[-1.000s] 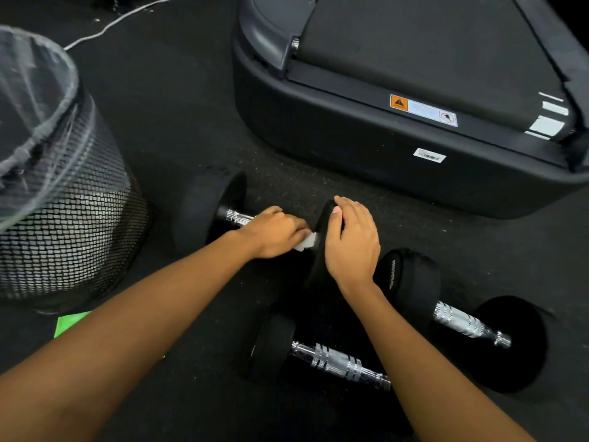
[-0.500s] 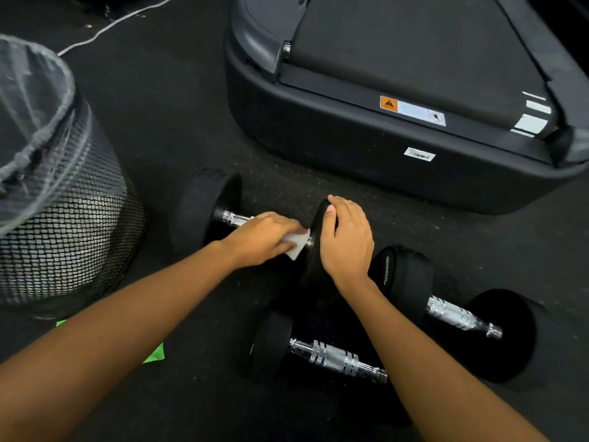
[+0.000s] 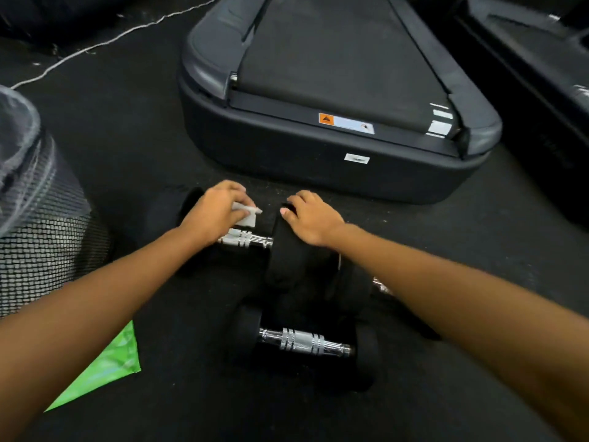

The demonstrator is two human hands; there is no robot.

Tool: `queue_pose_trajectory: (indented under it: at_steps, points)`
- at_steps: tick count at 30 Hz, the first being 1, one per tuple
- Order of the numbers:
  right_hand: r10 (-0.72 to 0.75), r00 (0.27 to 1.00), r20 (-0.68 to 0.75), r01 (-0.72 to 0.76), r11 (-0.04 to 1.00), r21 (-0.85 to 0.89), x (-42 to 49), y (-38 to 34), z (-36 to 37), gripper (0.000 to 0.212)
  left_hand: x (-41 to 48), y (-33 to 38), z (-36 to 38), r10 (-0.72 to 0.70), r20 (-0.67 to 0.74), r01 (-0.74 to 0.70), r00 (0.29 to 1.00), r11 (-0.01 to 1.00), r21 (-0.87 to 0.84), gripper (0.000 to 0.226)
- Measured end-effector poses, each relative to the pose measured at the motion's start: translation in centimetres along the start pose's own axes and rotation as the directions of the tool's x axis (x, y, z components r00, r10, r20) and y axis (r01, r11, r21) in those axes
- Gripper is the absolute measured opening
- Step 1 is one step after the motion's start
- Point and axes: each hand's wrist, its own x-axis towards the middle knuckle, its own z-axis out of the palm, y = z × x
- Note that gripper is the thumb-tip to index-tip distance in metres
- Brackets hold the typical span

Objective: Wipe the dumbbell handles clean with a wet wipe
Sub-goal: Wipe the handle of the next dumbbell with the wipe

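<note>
Black dumbbells with chrome handles lie on the dark floor. My left hand (image 3: 213, 215) pinches a white wet wipe (image 3: 244, 214) just above the far dumbbell's handle (image 3: 247, 241), which shows bare below the wipe. On that dumbbell's right weight head (image 3: 288, 253) rests my right hand (image 3: 310, 218), fingers curled over the top edge. A second dumbbell lies nearer to me, its handle (image 3: 302, 341) uncovered. A third dumbbell (image 3: 381, 287) is mostly hidden behind my right forearm.
A treadmill base (image 3: 334, 167) stands right behind the dumbbells. A mesh waste bin (image 3: 41, 237) with a plastic liner is at the left. A green packet (image 3: 105, 368) lies on the floor under my left forearm. A white cable (image 3: 95, 46) runs across the far floor.
My left hand has lifted the wipe off the far handle, exposing the chrome. The camera has tilted up and forward, so the hands sit higher and the third dumbbell is hidden.
</note>
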Motion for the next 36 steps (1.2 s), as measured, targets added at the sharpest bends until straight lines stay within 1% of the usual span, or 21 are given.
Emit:
queue_pose_trajectory:
  at_steps: [1, 3, 5, 7, 10, 13, 15, 16, 17, 18, 21, 23, 24, 26, 28, 29, 31, 33, 34, 35, 36]
  points:
    - [0.007, 1.000, 0.026, -0.008, 0.999, 0.038, -0.4, 0.3, -1.1, 0.046, 0.1, 1.1, -0.2, -0.013, -0.035, 0.011, 0.999, 0.999, -0.048, 0.018]
    - [0.038, 0.995, 0.093, -0.057, 0.974, 0.217, -1.7, 1.0, -2.9, 0.051, 0.0, 3.6, -0.1, -0.009, -0.077, -0.001, 0.997, 0.992, -0.127, 0.017]
    - [0.073, 0.975, 0.208, -0.164, 0.872, 0.461, -3.5, 2.1, -4.2, 0.058, -0.2, 6.4, 0.3, 0.011, -0.081, -0.026, 0.997, 0.982, -0.188, 0.018]
    - [0.083, 0.964, 0.252, -0.231, 0.727, 0.646, -5.7, 3.9, -4.9, 0.060, -0.2, 9.4, 1.3, 0.043, -0.068, -0.057, 0.997, 0.972, -0.229, 0.022]
    - [0.082, 0.966, 0.245, -0.253, 0.485, 0.837, -8.6, 7.0, -4.9, 0.046, 0.1, 13.6, 3.4, 0.090, -0.027, -0.094, 0.996, 0.960, -0.264, 0.030]
    - [0.136, 0.979, 0.150, -0.183, 0.280, 0.943, -10.8, 9.9, -4.1, 0.027, 0.4, 17.2, 5.9, 0.116, -0.008, -0.112, 0.993, 0.940, -0.322, 0.036]
    - [0.180, 0.979, 0.097, -0.125, 0.154, 0.980, -11.8, 11.8, -3.5, 0.019, 0.6, 19.0, 7.8, 0.117, 0.005, -0.108, 0.993, 0.926, -0.363, 0.041]
    - [0.190, 0.979, 0.078, -0.098, 0.101, 0.990, -12.2, 12.8, -3.2, 0.017, 0.6, 19.7, 8.7, 0.117, 0.015, -0.103, 0.993, 0.918, -0.382, 0.043]
    - [0.203, 0.977, 0.060, -0.075, 0.070, 0.995, -12.5, 13.7, -2.9, 0.015, 0.6, 20.2, 9.5, 0.116, 0.028, -0.095, 0.993, 0.910, -0.403, 0.045]
    - [0.222, 0.974, 0.042, -0.058, 0.063, 0.996, -12.8, 14.4, -2.6, 0.014, 0.5, 20.6, 10.2, 0.115, 0.040, -0.087, 0.993, 0.902, -0.423, 0.045]
    - [0.319, 0.948, 0.001, -0.038, 0.111, 0.993, -13.1, 16.1, -1.1, 0.014, 0.1, 20.8, 11.7, 0.120, 0.053, -0.087, 0.991, 0.906, -0.415, 0.036]
    - [0.392, 0.920, -0.022, -0.044, 0.158, 0.986, -13.0, 16.8, 0.5, 0.012, 0.0, 20.3, 12.2, 0.133, 0.014, -0.121, 0.991, 0.934, -0.335, 0.025]
    - [0.422, 0.906, -0.038, -0.057, 0.209, 0.976, -12.9, 17.0, 1.4, 0.015, 0.0, 19.9, 12.4, 0.130, -0.009, -0.127, 0.991, 0.950, -0.286, 0.023]
    - [0.444, 0.895, -0.053, -0.094, 0.303, 0.948, -12.6, 17.1, 3.1, 0.026, 0.0, 18.9, 12.9, 0.090, -0.023, -0.093, 0.996, 0.979, -0.181, 0.026]
    - [0.416, 0.908, -0.058, -0.108, 0.365, 0.925, -12.3, 16.7, 4.4, 0.035, 0.1, 18.2, 13.6, 0.044, 0.021, -0.043, 0.999, 0.997, -0.071, 0.033]
    - [0.392, 0.916, -0.085, -0.099, 0.428, 0.899, -12.2, 16.4, 4.9, 0.036, 0.1, 18.0, 14.1, 0.036, 0.056, -0.035, 0.998, 0.999, -0.016, 0.037]
    - [0.336, 0.926, -0.174, -0.082, 0.627, 0.775, -11.8, 16.2, 5.6, 0.030, 0.0, 17.9, 15.0, 0.035, 0.135, -0.045, 0.990, 0.996, 0.075, 0.042]
    - [0.268, 0.927, -0.264, -0.080, 0.827, 0.557, -11.8, 16.3, 6.3, 0.023, -0.4, 17.9, 15.8, 0.025, 0.172, -0.041, 0.985, 0.995, 0.093, 0.043]
    - [0.223, 0.923, -0.314, -0.073, 0.902, 0.427, -11.8, 16.3, 6.6, 0.022, -0.5, 17.9, 16.1, 0.021, 0.165, -0.035, 0.986, 0.996, 0.083, 0.043]
    - [0.173, 0.915, -0.364, -0.061, 0.952, 0.300, -11.8, 16.4, 6.8, 0.021, -0.5, 17.8, 16.3, 0.019, 0.150, -0.030, 0.989, 0.997, 0.070, 0.042]
    - [0.130, 0.905, -0.406, -0.051, 0.978, 0.200, -11.9, 16.5, 7.0, 0.020, -0.6, 17.7, 16.4, 0.019, 0.134, -0.027, 0.991, 0.998, 0.060, 0.042]
